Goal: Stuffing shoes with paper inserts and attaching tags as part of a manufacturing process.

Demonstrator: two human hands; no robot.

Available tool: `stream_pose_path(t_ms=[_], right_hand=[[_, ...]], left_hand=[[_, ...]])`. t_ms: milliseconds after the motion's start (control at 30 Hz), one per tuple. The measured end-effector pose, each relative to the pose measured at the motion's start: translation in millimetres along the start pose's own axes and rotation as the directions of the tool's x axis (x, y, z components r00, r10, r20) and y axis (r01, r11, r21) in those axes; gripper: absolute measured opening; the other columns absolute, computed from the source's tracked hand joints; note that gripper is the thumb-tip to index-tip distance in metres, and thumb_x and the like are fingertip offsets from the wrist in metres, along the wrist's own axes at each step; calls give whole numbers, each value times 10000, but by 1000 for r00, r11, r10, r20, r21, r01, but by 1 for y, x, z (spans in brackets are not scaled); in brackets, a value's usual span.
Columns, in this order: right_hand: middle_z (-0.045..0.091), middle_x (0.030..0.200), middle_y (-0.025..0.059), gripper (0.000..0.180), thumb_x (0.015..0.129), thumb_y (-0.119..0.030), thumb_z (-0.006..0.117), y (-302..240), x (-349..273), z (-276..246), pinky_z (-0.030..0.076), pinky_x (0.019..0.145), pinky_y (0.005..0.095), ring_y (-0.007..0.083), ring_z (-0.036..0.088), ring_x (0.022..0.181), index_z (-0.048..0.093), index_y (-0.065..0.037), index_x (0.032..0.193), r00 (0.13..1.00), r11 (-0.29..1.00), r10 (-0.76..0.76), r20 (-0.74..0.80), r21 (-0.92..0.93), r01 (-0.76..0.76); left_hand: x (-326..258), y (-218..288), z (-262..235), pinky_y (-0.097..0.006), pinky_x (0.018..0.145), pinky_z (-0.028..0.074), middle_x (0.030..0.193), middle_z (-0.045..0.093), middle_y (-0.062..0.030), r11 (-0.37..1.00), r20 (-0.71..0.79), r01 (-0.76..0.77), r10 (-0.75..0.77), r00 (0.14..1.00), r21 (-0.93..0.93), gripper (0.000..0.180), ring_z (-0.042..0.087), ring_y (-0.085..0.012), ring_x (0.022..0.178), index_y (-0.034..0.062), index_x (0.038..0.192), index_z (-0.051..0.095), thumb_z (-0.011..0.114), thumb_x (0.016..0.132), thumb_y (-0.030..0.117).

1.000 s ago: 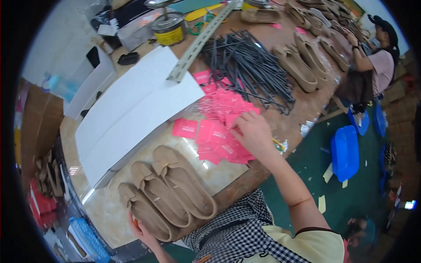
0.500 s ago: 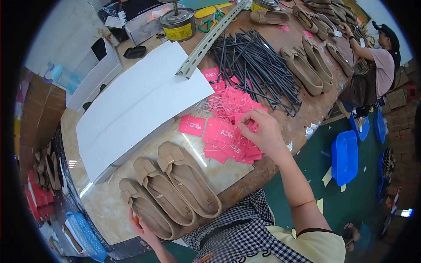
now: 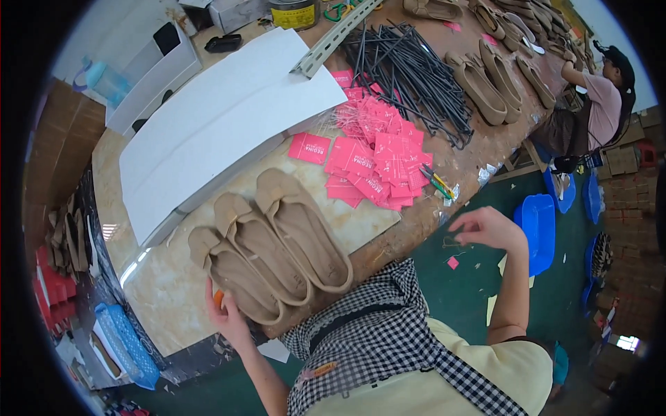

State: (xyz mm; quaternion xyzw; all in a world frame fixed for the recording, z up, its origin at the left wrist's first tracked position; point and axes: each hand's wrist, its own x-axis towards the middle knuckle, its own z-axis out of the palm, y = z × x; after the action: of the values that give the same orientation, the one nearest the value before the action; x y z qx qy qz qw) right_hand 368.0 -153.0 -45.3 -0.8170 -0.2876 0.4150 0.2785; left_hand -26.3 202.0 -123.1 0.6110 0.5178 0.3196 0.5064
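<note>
Three tan ballet flats with bows (image 3: 281,239) lie side by side at the table's near edge. Beside the leftmost flat is my left hand (image 3: 227,315), with a small orange object (image 3: 218,299) between its fingers; its kind does not show. My right hand (image 3: 491,229) hovers past the table edge, over the floor, its fingers curled and the tips slightly apart. Below those fingertips a thin thread (image 3: 451,242) shows faintly. A heap of pink hang tags (image 3: 378,163) with clear strings lies on the table, left of this hand.
Thin dark rods (image 3: 416,80) are piled behind the tags. A white sheet (image 3: 215,132) covers a box at left, beneath a slotted metal bar (image 3: 336,38). Pens (image 3: 437,182) lie near the edge. More flats (image 3: 485,90) and a seated person (image 3: 600,104) are at right; a blue basin (image 3: 535,232) stands on the floor.
My right hand has left the pink tags and moved right, past the table edge. The pens it hid now show, and a small pink piece appears below it. My left hand stays beside the flat.
</note>
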Motion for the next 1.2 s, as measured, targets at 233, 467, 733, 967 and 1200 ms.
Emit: stream_pose_path(t_ms=[233,467,733,967,1200], right_hand=[[685,839,132,181,877,-227,660,-56,78,25,514,726,410,324,664,794,727,-73,945,666,928,-363,-651,-315,197],[707,800,125,288,811,-383,723,-77,191,33,532,691,458,349,685,779,724,-96,838,726,866,-270,-633,-490,-105],[697,932,28,134,937,-96,636,-101,160,11,468,750,208,81,620,817,672,24,985,694,796,-292,-658,235,558],[720,966,124,156,932,-100,649,-130,140,-5,527,867,278,158,686,912,657,30,1018,621,622,-332,-710,330,710],[700,890,88,144,914,-55,641,-164,108,-1,536,701,246,128,657,729,657,1,1045,679,517,-454,-577,450,728]], left_hand=[[-8,40,-1,-369,930,484,1227,645,-143,808,52,-429,448,892,404,383,625,-271,1076,10,1254,606,617,873,49],[-61,68,102,-440,1063,435,1044,669,-108,543,679,-833,571,461,109,359,599,-282,1114,68,990,691,782,756,324],[-52,68,74,-445,1094,419,794,615,-68,538,775,-825,442,451,174,261,607,-233,925,69,809,676,773,756,306],[-46,81,66,-442,1099,417,842,654,-63,625,815,-772,387,431,111,271,619,-231,919,81,875,701,792,743,299],[-38,92,74,-375,844,503,882,675,-66,753,600,-656,498,627,61,241,626,-277,889,81,1000,712,753,786,185]])
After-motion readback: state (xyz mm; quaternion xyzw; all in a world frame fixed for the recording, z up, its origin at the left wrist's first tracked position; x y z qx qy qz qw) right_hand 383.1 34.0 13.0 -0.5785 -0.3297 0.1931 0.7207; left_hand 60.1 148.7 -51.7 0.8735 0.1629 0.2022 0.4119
